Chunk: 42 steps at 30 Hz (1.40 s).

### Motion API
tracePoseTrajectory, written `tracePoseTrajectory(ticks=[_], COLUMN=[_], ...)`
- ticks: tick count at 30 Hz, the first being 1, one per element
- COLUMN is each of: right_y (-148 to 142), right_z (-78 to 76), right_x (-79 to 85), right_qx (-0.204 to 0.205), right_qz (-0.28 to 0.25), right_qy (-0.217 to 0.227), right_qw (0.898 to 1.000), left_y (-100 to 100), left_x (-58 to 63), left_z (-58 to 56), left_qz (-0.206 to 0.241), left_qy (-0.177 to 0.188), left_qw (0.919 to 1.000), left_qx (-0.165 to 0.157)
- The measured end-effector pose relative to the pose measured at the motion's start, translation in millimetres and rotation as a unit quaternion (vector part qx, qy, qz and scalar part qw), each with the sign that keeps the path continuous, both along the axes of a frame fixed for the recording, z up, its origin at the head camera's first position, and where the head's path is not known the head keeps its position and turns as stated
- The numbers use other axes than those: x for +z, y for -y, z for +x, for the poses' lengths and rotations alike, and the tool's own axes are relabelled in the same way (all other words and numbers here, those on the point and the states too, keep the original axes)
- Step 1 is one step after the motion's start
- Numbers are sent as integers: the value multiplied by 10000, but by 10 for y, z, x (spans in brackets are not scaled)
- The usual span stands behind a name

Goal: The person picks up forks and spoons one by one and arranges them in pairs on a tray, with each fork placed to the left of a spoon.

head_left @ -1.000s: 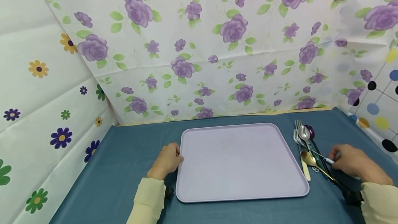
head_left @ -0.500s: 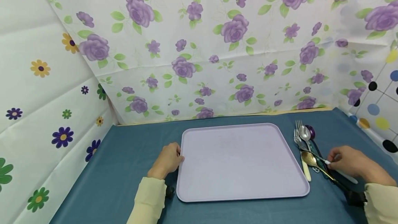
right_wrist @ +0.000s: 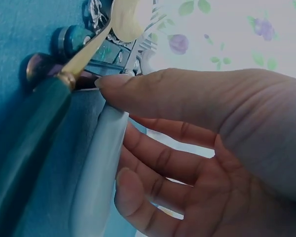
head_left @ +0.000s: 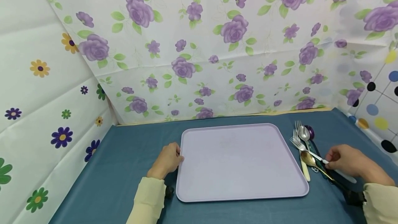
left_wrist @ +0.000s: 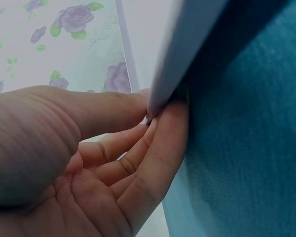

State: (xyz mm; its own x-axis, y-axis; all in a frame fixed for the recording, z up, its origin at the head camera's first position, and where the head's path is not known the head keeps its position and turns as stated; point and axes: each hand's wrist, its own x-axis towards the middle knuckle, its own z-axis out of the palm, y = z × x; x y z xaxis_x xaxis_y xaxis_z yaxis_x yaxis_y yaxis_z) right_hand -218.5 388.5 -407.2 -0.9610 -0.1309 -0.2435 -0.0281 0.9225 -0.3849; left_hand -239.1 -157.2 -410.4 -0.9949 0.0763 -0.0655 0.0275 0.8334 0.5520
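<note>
In the head view my left hand [head_left: 168, 160] is at the left side of the pale lilac tray [head_left: 242, 163]. The left wrist view shows thumb above and fingers below, pinching the tray's rim [left_wrist: 168, 64]. My right hand [head_left: 349, 161] pinches a fork with a white handle [right_wrist: 99, 168] near its neck, between thumb and fingers. The fork's silver tines [head_left: 297, 143] point left, over the heap of cutlery. Just beside that handle lies a gold spoon [head_left: 308, 158] with a dark green handle [right_wrist: 27, 153].
Right of the tray lie more pieces of cutlery: a silver spoon [head_left: 303, 133], a purple spoon [head_left: 311, 132], and a cream handle [head_left: 305, 172]. Blue cloth [head_left: 130, 172] covers the table. Flowered sheets [head_left: 205, 51] hang behind and at the sides.
My right hand has shifted slightly left with the fork; its white handle now shows below the hand, and its tines have turned flatter and moved left. The left hand and tray stay put.
</note>
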Motion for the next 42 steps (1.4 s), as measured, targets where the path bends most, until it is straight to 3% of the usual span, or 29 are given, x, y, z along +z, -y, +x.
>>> tracePoseTrajectory(ticks=[12,22,31,42], right_y=[82,224,371,441], right_z=[-23,-3,2,1], right_x=[29,41,38,-23], right_qx=[-137,-185,-526,-605], right_qz=[-69,-102,-218,-238], right_qy=[28,-366,-569,-722], right_qw=[9999,9991,9968,9953], left_y=[10,10,21,13], left_x=[-13,-10,-15,-19], left_z=[-6,11,17,-2], left_qz=[90,156,253,266], left_qy=[90,33,52,115], left_qw=[9999,9999,9997,9996], left_qx=[20,-46,-29,22])
